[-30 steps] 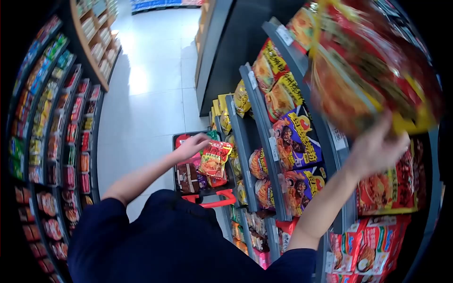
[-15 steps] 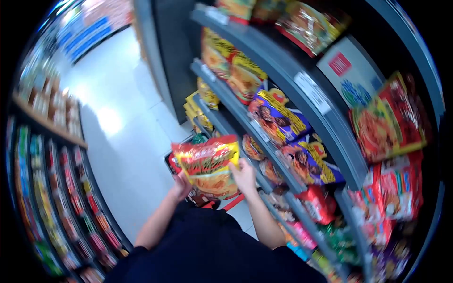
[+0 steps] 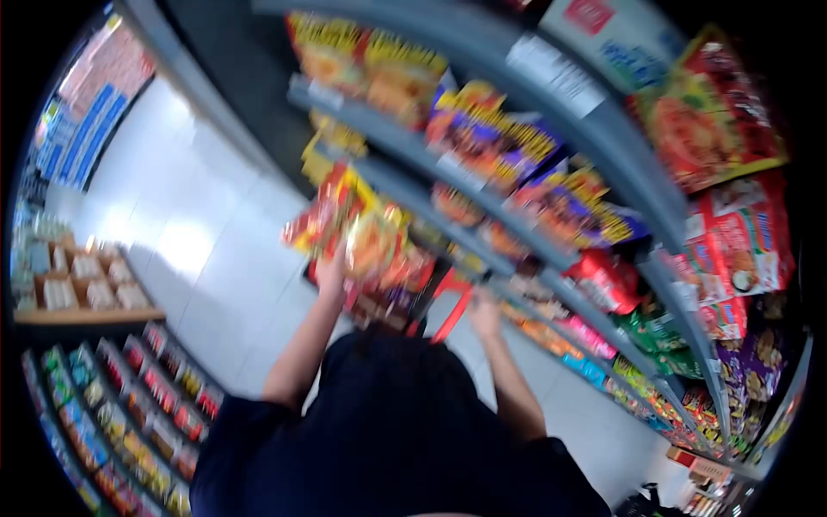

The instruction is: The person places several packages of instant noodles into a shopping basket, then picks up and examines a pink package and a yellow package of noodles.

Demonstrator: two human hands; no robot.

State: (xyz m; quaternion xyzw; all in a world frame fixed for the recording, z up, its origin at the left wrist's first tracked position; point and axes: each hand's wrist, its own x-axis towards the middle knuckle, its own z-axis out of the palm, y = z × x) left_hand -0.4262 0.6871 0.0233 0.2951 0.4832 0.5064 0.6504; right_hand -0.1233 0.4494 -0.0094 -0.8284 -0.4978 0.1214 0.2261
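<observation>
My left hand (image 3: 329, 269) is closed on the lower edge of a red and yellow food packet (image 3: 370, 241) with a picture of a dish on its front. The packet is tilted above a dark basket or cart, and other packets (image 3: 388, 303) show below it, too blurred to name. My right hand (image 3: 483, 310) is off the packet, just beside a red handle (image 3: 450, 312). Motion blur hides whether its fingers touch the handle.
Shelves with yellow and purple food packets (image 3: 491, 142) rise close on my right. Red bags (image 3: 741, 233) hang farther right. A lower rack (image 3: 129, 401) of small packets and a wooden-edged display (image 3: 86, 317) stand to the left. Pale floor (image 3: 233, 215) runs ahead.
My right hand has let go of the packet and moved right and down towards the red handle. The packet has tilted in my left hand. The view has turned and shifted towards the shelves.
</observation>
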